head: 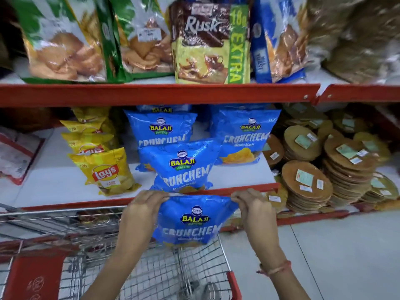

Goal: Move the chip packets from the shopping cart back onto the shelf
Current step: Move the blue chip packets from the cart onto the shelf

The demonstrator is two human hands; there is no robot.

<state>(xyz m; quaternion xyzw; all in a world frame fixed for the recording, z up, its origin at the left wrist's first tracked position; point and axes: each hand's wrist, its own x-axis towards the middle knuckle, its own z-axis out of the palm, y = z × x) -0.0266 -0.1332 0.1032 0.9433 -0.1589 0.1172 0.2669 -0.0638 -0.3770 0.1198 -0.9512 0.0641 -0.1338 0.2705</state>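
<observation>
A blue Balaji Crunchem chip packet [192, 221] hangs above the wire shopping cart [151, 276], just below the shelf's red front edge [71, 203]. My left hand [147, 201] pinches its top left corner and my right hand [249, 202] pinches its top right corner. On the white shelf behind it stand three more blue Crunchem packets: one at the front [184, 167], one behind it [160, 128] and one to the right [244, 137]. The part of the cart basket I can see holds no other packets.
Yellow Lay's packets [106, 169] stand in a row left of the blue ones. Stacks of round flat discs in clear wrap [307, 182] fill the shelf at right. Rusk and biscuit bags [207, 44] sit on the upper shelf. Grey floor tiles lie to the right.
</observation>
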